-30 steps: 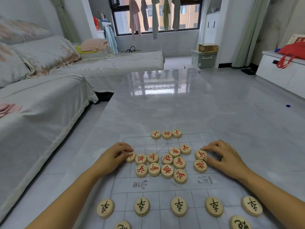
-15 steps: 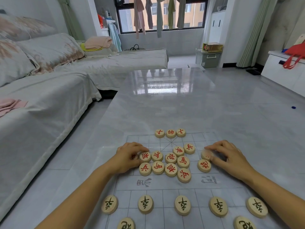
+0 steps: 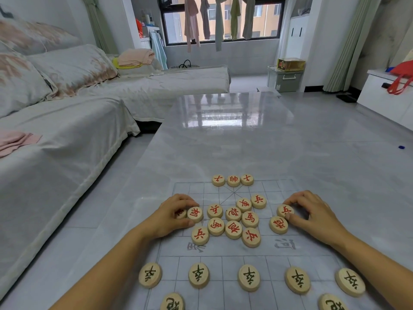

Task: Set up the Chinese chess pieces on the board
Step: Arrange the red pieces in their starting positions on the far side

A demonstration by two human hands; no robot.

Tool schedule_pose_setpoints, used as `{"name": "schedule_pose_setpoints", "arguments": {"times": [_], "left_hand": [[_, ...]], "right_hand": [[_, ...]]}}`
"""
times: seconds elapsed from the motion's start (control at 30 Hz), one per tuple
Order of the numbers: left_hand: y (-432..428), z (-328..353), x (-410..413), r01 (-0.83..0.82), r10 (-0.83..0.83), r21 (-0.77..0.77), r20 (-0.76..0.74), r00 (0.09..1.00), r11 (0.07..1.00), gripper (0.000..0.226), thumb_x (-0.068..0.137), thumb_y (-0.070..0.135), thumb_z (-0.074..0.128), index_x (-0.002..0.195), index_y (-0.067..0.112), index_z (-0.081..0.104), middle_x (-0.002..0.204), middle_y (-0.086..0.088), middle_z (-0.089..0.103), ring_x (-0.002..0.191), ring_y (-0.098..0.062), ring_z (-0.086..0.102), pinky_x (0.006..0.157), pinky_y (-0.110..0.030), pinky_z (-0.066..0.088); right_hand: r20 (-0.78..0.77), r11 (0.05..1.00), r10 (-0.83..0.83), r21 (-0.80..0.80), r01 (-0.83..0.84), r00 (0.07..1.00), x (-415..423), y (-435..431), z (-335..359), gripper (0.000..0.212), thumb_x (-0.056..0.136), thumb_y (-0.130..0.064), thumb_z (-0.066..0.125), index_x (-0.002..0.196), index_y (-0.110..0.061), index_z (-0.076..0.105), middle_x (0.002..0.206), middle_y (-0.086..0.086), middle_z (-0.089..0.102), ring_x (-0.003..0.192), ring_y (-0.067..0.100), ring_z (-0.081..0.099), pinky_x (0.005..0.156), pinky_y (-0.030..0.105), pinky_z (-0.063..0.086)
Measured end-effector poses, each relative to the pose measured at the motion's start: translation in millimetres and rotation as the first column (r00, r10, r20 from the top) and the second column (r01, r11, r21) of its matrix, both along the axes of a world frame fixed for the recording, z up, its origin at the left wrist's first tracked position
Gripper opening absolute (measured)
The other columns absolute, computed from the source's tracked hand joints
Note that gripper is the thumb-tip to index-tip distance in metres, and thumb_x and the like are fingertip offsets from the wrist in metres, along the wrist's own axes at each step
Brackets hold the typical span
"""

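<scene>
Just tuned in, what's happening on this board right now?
A person is setting up Chinese chess on the board. The left hand grips a half-hidden red piece left of a loose red cluster; the right hand pinches a second red piece on its right. Three red pieces sit on the far edge; five black pieces line the near side.

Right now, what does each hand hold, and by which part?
Left hand curls over a half-hidden red piece; the grip is hidden. Right hand pinches the right-side red piece by its rim.

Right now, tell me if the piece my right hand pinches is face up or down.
Face up: the red piece in the right hand's grip shows its character, flat on the board.
</scene>
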State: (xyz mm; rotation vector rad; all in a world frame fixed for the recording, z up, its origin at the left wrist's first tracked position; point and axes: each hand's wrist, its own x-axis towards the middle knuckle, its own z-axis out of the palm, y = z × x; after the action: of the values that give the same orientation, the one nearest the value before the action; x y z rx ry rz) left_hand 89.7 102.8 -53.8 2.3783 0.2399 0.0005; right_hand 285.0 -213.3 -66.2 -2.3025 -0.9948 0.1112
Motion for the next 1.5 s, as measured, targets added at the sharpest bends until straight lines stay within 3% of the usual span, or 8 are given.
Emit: {"name": "schedule_pose_setpoints", "arguments": {"times": [0.1, 0.27, 0.43, 0.53, 0.67, 0.8, 0.97, 1.5], "left_hand": [[-5.9, -7.1, 0.9, -0.093, 0.093, -0.005, 0.134, 0.987, 0.996, 0.031, 0.074, 0.02, 0.076, 0.101, 0.022, 0.06, 0.111, 0.008, 0.054, 0.104, -0.012, 0.052, 0.095, -0.032, 0.045], [-9.7, -14.6, 3.1, -0.212, 0.21, -0.014, 0.217, 0.953, 0.977, 0.035, 0.064, 0.028, 0.082, 0.085, 0.029, 0.055, 0.102, 0.005, 0.059, 0.094, -0.015, 0.055, 0.083, -0.033, 0.049], [-5.1, -7.6, 0.1, -0.099, 0.099, 0.0, 0.108, 0.989, 0.995, 0.055, 0.054, 0.057, 0.068, 0.102, 0.036, 0.054, 0.11, 0.016, 0.051, 0.104, -0.008, 0.051, 0.093, -0.026, 0.045], [-1.2, -6.3, -0.3, -0.064, 0.067, -0.045, 0.065, 0.996, 0.997, 0.048, 0.068, 0.036, 0.074, 0.113, 0.033, 0.056, 0.117, 0.017, 0.046, 0.113, -0.008, 0.047, 0.1, -0.026, 0.041], [-2.3, -8.7, 0.4, -0.096, 0.104, -0.077, 0.113, 0.988, 0.992, 0.034, 0.073, 0.016, 0.076, 0.102, 0.026, 0.061, 0.114, 0.016, 0.049, 0.11, -0.01, 0.051, 0.094, -0.019, 0.042], [-4.5, -11.5, 1.9, -0.154, 0.168, -0.104, 0.148, 0.975, 0.983, 0.032, 0.067, 0.016, 0.08, 0.093, 0.015, 0.062, 0.11, 0.01, 0.055, 0.102, -0.012, 0.055, 0.08, -0.008, 0.042], [-8.3, -11.6, 3.2, -0.197, 0.212, -0.109, 0.156, 0.965, 0.974, 0.032, 0.065, 0.018, 0.082, 0.086, 0.019, 0.058, 0.108, 0.009, 0.055, 0.098, -0.01, 0.055, 0.078, -0.014, 0.043], [-10.8, -13.0, 3.8, -0.212, 0.225, -0.084, 0.198, 0.954, 0.974, 0.035, 0.063, 0.019, 0.083, 0.078, 0.028, 0.052, 0.105, 0.01, 0.057, 0.096, -0.011, 0.055, 0.075, -0.015, 0.042]], "right_hand": [[0.011, 1.0, -0.001, -0.006, 0.001, 1.0, -0.5, 0.3, -0.8, 0.017, 0.08, -0.04, 0.064, 0.089, -0.046, 0.051, 0.103, -0.015, 0.052, 0.098, 0.01, 0.048, 0.084, 0.031, 0.039], [0.0, 1.0, -0.01, -0.002, 0.01, 1.0, -2.1, 1.2, 2.0, 0.019, 0.071, -0.054, 0.053, 0.088, -0.047, 0.05, 0.101, -0.014, 0.053, 0.095, 0.008, 0.048, 0.083, 0.032, 0.041], [0.008, 1.0, -0.003, 0.001, 0.003, 1.0, -2.4, 1.2, 1.4, 0.016, 0.08, -0.038, 0.063, 0.089, -0.045, 0.052, 0.102, -0.013, 0.053, 0.097, 0.009, 0.048, 0.087, 0.035, 0.04], [-0.008, 1.0, -0.002, 0.01, 0.002, 1.0, -3.4, 1.4, 4.0, 0.026, 0.068, -0.06, 0.042, 0.088, -0.047, 0.052, 0.101, -0.016, 0.053, 0.096, 0.007, 0.047, 0.086, 0.033, 0.039], [-0.049, 0.997, -0.004, 0.083, 0.008, 0.999, -3.2, 0.7, 3.9, 0.031, 0.064, -0.059, 0.035, 0.089, -0.05, 0.051, 0.103, -0.012, 0.055, 0.099, 0.011, 0.05, 0.091, 0.04, 0.042], [-0.028, 0.997, 0.069, 0.032, -0.068, 0.997, -3.2, -1.8, 4.2, 0.05, 0.061, -0.082, 0.036, 0.102, -0.056, 0.047, 0.109, -0.025, 0.045, 0.103, 0.005, 0.045, 0.091, 0.032, 0.037], [0.012, 0.984, 0.146, -0.1, -0.144, 0.989, -4.0, -2.6, 5.8, 0.07, 0.052, -0.095, 0.029, 0.11, -0.057, 0.04, 0.116, -0.025, 0.04, 0.108, 0.002, 0.036, 0.093, 0.028, 0.031], [0.038, 0.973, 0.2, -0.125, -0.194, 0.979, -5.0, -3.7, 5.4, 0.061, 0.049, -0.094, 0.036, 0.099, -0.06, 0.046, 0.117, -0.023, 0.039, 0.108, 0.002, 0.036, 0.092, 0.026, 0.028]]}}
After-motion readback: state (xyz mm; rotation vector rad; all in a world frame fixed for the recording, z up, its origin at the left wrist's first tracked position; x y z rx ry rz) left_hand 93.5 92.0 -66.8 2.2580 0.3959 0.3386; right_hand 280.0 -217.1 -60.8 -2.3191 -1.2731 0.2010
